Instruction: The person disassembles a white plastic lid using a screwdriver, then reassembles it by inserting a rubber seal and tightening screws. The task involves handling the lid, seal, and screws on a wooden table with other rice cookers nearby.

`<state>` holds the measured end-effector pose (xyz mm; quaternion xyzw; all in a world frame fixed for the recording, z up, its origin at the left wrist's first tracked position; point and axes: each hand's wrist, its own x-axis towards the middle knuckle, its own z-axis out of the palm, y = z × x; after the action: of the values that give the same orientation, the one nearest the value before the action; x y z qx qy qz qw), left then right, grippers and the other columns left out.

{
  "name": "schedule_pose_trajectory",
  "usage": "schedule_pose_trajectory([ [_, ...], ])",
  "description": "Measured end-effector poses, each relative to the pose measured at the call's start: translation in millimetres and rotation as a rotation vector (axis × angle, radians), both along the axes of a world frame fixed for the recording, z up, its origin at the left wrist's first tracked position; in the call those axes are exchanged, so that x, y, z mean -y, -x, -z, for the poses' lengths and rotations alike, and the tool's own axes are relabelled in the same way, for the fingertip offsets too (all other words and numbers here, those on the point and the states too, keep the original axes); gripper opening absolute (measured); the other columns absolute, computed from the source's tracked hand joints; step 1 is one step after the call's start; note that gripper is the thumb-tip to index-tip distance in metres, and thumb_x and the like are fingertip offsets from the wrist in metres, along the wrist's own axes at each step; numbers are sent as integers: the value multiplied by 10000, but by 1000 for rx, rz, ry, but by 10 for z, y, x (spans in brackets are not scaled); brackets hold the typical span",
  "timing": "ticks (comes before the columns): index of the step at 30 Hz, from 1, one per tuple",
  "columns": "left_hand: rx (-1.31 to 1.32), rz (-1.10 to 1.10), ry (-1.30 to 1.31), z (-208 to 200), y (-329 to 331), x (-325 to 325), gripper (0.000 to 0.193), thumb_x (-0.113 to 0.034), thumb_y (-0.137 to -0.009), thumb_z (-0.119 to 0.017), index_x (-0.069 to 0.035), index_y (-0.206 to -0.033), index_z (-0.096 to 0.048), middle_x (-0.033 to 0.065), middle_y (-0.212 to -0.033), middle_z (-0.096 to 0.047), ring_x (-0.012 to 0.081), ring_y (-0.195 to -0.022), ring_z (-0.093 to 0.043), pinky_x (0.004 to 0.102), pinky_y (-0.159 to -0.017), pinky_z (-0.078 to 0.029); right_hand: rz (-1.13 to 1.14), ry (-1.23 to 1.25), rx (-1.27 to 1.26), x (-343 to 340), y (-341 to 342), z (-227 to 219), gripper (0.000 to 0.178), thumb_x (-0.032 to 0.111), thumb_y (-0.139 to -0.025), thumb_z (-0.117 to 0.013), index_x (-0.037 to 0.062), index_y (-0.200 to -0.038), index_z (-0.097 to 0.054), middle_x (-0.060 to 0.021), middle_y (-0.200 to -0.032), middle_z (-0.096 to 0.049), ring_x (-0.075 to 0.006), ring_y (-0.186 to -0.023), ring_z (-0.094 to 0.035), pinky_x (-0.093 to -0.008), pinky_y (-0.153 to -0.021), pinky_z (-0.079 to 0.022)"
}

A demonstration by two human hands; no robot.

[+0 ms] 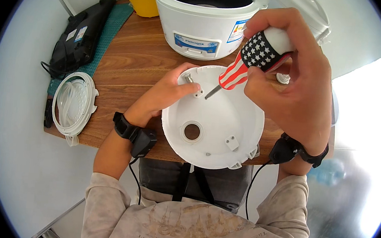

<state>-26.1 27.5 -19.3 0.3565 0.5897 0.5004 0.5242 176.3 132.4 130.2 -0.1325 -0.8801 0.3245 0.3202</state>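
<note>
Brown wood-grain table (pixel 129 47) stretches out in front of you, between pale walls. Nearest to you are your beige shirt (pixel 190 231) and dark trousers (pixel 159 177), and each of your wrists wears a black strap with a small box and a cable.

Just beyond, over the table's front edge, you have a round white cover (pixel 217 114) with its hollow side up and a round hole in its lower left part. Your left hand (pixel 170 90) pinches its upper left rim, thumb inside and the other fingers mostly hidden outside, close to a small white mount (pixel 198 93) and a short metal piece (pixel 188 78).

Your right hand (pixel 305 83) is wrapped around the thick handle of a screwdriver (pixel 235 73) patterned with stars and red-and-white stripes. The shaft slants down to the left beside the mount; you cannot tell whether its tip touches the cover.

To your left lies a white perforated disc (pixel 83 95) and, farther off, a black device (pixel 73 38) on a green mat (pixel 114 23). Farthest away stand a white rice cooker (pixel 169 23) and, just left of it, a yellow pot (pixel 144 5).
</note>
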Motion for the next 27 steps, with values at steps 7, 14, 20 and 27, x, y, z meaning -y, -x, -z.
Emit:
schedule_pose_trajectory([
  [7, -186, -29, -116, 4, 16, 10, 474, -199, -934, -665, -45, -1358, -521, 124, -1221, -633, 188, -1127, -606, 335, -942, -507, -2, 68, -129, -40, 23, 24, 387, -43, -769, -633, 32, -1144, -573, -42, -1008, -613, -87, -874, -625, -233, -769, -524],
  [14, -271, -118, -344, -46, 82, 2, 408, -203, -934, -662, -61, -1305, -568, 106, -1211, -619, 190, -1157, -562, 336, -956, -467, 76, 68, -60, -69, -41, -10, 322, 27, -818, -662, 35, -1127, -572, -37, -934, -599, -65, -795, -607, -206, -718, -512],
  [20, -778, -134, -675, -289, 108, 146, 204, -162, -857, -732, -53, -1029, -722, 86, -1123, -638, 191, -1027, -574, 322, -869, -469, 175, 18, -140, -119, -30, 17, 323, 72, -834, -705, 52, -1126, -567, -26, -922, -598, -62, -778, -591, -210, -709, -513],
  [27, -710, -94, -609, -395, -32, 152, 182, -91, -812, -801, -51, -983, -753, 54, -936, -675, 176, -908, -600, 297, -789, -485, 200, 394, -261, 173, 33, -312, 340, -20, -771, -676, 20, -1062, -503, -50, -895, -581, -64, -764, -579, -198, -665, -468],
])
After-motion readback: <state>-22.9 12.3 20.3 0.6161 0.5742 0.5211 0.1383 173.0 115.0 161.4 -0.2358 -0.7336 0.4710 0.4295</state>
